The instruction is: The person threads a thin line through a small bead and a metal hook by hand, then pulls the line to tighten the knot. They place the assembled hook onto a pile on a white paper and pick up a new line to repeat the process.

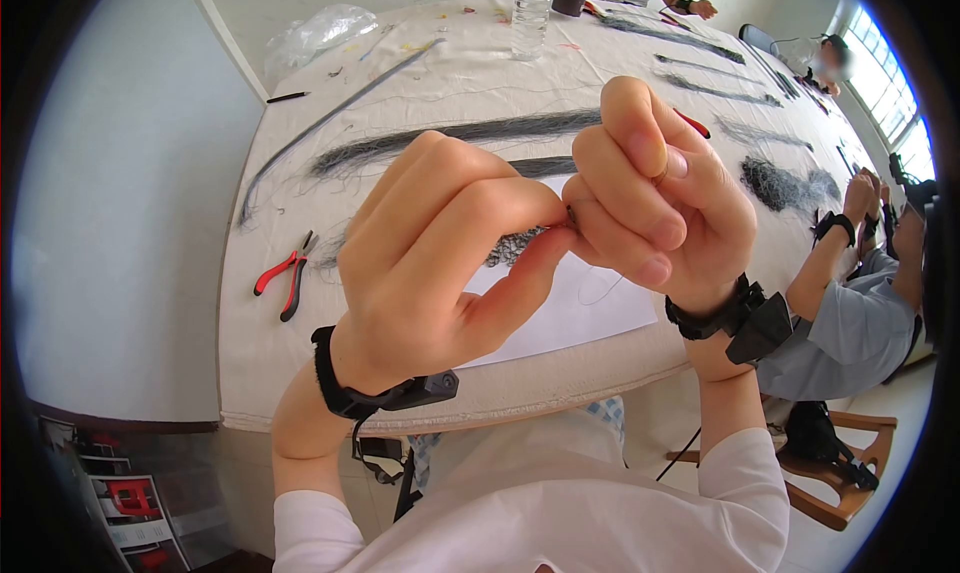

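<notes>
Both hands are raised close together over the white paper sheet [610, 308]. The thumb and index fingertip of my left hand [430, 243] pinch a tiny dark piece of thin wire [572, 216], touching the fingers of my right hand [665, 188]. My right hand is curled, its thumb pressed to the index finger on what looks like the same fine strand. A faint loop of it hangs over the paper. Partly hidden behind my left hand lies a pile of small twisted wire pieces [515, 246]. Red-and-black pliers [292, 275] lie left of my left hand.
A long bundle of dark wire [480, 130] stretches across the cloth-covered table [330, 373], with a thinner bundle [340, 108] beyond. A clear bottle [530, 21] and a plastic bag [318, 41] stand further back. Another person [860, 293] works at the right; others sit farther off.
</notes>
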`<state>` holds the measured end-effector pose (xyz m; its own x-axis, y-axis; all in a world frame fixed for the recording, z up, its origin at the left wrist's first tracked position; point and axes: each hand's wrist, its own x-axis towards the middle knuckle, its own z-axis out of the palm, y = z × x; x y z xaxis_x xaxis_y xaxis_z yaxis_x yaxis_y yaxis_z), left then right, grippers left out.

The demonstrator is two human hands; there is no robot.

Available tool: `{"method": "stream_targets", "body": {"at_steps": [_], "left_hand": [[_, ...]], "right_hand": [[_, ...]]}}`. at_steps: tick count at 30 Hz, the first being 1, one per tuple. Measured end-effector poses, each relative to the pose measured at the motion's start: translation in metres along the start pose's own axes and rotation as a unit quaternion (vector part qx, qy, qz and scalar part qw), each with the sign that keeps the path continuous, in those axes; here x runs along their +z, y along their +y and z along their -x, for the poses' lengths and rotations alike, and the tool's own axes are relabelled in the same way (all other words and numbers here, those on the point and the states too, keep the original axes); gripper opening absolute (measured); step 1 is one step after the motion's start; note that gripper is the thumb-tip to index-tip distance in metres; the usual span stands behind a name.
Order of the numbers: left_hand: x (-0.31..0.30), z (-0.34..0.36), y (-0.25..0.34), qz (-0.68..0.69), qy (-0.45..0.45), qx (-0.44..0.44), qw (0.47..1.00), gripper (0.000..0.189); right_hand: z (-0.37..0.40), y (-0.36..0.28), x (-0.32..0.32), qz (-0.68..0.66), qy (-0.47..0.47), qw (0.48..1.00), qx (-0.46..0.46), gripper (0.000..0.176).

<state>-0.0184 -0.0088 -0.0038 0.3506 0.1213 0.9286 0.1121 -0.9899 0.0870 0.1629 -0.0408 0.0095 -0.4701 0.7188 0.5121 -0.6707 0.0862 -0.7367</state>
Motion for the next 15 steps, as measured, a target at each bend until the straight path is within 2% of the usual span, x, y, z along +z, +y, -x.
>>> {"method": "stream_targets", "body": {"at_steps": [3,10,15], "left_hand": [[-0.0037,-0.0025,0.0054,-0.001,-0.012,-0.032,0.999,0.022],[-0.0025,-0.002,0.0065,-0.007,-0.002,-0.032,0.999,0.022],[0.0006,-0.0005,0.006,0.027,0.001,-0.053,0.998,0.021]], "right_hand": [[0.0009,-0.0015,0.0022,0.009,0.009,1.0,-0.003,0.009],[0.0011,0.0029,0.0008,0.021,0.017,0.999,-0.035,0.009],[0.0022,0.001,0.004,0.024,0.013,0.999,-0.019,0.01]]}}
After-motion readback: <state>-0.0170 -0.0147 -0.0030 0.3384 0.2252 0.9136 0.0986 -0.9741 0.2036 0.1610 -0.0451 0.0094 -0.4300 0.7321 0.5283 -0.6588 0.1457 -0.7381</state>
